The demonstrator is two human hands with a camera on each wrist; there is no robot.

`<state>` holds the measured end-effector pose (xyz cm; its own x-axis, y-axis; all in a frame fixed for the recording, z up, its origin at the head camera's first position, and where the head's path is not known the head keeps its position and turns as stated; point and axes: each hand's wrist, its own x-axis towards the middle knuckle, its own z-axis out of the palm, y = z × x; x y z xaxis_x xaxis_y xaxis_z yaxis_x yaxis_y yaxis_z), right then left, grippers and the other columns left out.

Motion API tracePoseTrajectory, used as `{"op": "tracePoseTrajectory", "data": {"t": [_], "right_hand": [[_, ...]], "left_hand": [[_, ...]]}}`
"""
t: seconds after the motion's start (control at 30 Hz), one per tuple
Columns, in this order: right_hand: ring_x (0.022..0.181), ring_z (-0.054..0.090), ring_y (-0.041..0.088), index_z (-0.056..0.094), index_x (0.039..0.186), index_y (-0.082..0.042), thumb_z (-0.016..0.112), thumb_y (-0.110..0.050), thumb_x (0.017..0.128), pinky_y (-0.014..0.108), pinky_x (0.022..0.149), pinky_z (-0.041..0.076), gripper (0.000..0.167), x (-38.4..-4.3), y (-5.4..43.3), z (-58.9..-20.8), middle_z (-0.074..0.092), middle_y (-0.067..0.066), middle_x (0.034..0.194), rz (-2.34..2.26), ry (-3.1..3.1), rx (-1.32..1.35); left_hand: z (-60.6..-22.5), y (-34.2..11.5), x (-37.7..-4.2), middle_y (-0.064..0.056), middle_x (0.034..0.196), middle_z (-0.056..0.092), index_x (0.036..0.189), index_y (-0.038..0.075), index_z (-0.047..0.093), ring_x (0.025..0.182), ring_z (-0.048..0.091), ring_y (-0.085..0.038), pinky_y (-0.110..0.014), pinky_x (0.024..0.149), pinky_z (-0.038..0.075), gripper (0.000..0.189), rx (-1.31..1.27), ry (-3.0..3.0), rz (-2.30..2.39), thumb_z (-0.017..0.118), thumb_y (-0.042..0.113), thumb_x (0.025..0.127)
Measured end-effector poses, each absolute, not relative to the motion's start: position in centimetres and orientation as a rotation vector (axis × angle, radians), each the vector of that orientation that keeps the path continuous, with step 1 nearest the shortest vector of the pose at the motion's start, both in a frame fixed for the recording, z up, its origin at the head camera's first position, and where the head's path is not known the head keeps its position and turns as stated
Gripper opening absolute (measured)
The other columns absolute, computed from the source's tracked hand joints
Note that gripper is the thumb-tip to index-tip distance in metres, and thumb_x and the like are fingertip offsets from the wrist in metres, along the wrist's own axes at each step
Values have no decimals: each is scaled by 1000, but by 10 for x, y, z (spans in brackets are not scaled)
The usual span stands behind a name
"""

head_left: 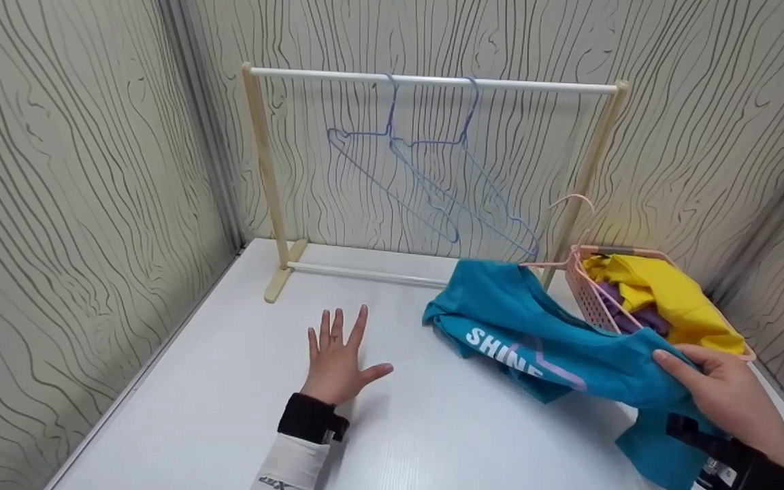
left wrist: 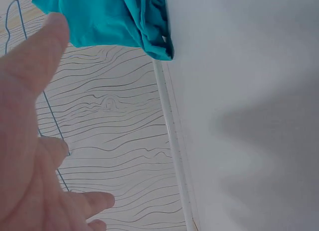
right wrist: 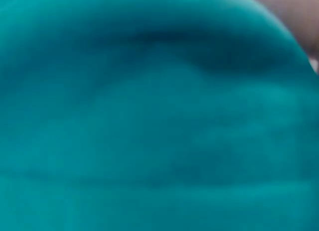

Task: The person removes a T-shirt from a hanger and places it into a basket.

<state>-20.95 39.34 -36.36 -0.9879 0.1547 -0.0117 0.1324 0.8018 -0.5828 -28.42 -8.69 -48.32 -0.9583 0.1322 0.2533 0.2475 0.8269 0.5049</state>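
Currently my right hand grips the shirt, lower right.
Left hand lower centre, fingers splayed wide; pink hanger in shirt's neck.

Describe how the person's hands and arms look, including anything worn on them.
The left hand is ungloved, with a black band at the wrist and a pale sleeve bearing dark lettering. The right hand is also ungloved, with a black wristband and a black fitting.
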Motion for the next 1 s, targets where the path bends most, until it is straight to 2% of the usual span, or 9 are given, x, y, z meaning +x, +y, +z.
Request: {"op": "tracePoseTrajectory", "data": {"t": [0.3,0.37,0.6,0.73,0.8,0.87,0.9,0.97,1.0], "right_hand": [[79,47,16,66,111,7,51,-42,108,29,66,36,51,-205,377,-359,45,1,71,940,-2974,-99],[76,48,13,67,108,1,53,-38,108,28,65,34,41,-207,372,-359,42,1,69,922,-2975,-26],[66,49,14,66,96,1,58,-22,106,24,57,35,26,-220,351,-363,34,-2,67,1129,-2911,332],[67,51,16,67,95,0,57,-12,106,27,55,35,19,-225,344,-366,36,4,67,1285,-2821,575],[69,53,17,69,97,0,56,-7,105,28,55,35,16,-228,343,-368,39,7,68,1345,-2767,713],[71,54,16,70,99,-1,55,-3,105,29,56,35,16,-231,340,-370,41,8,69,1397,-2717,826],[73,54,16,70,99,-2,54,-1,104,30,56,36,16,-232,339,-371,42,8,70,1417,-2694,876],[74,55,16,69,97,-2,53,1,104,30,58,37,18,-236,337,-373,43,8,71,1474,-2656,948],[75,55,16,69,97,-2,52,2,104,30,59,38,18,-238,336,-374,45,7,72,1500,-2641,963]], "left_hand": [[-479,-86,-286,-29,170,13,166,16,16,158,3,-50,-72,123,2,106,-313,-2768,-945,75,57,88],[-477,-85,-286,-27,171,9,166,15,13,159,2,-49,-71,124,2,107,-326,-2737,-995,74,57,89],[-468,-83,-286,-22,173,0,166,11,5,160,0,-45,-68,125,3,108,-327,-2591,-1115,71,54,92],[-464,-86,-286,-20,173,5,166,10,7,160,0,-43,-69,125,3,103,-353,-2468,-1144,65,56,95],[-462,-88,-286,-19,171,20,166,11,12,159,7,-43,-70,124,3,99,-389,-2365,-1163,58,64,96],[-461,-92,-286,-16,158,47,163,11,26,153,28,-39,-72,123,6,94,-440,-2230,-1169,49,72,96],[-460,-93,-287,-14,145,59,159,11,38,144,42,-35,-71,122,13,89,-466,-2158,-1158,46,74,96],[-460,-97,-287,-7,108,73,136,11,65,113,63,-23,-57,115,37,77,-491,-2042,-1135,46,73,95],[-460,-99,-287,-4,90,71,118,10,73,94,64,-18,-46,105,48,69,-503,-1992,-1127,48,71,96]]}}
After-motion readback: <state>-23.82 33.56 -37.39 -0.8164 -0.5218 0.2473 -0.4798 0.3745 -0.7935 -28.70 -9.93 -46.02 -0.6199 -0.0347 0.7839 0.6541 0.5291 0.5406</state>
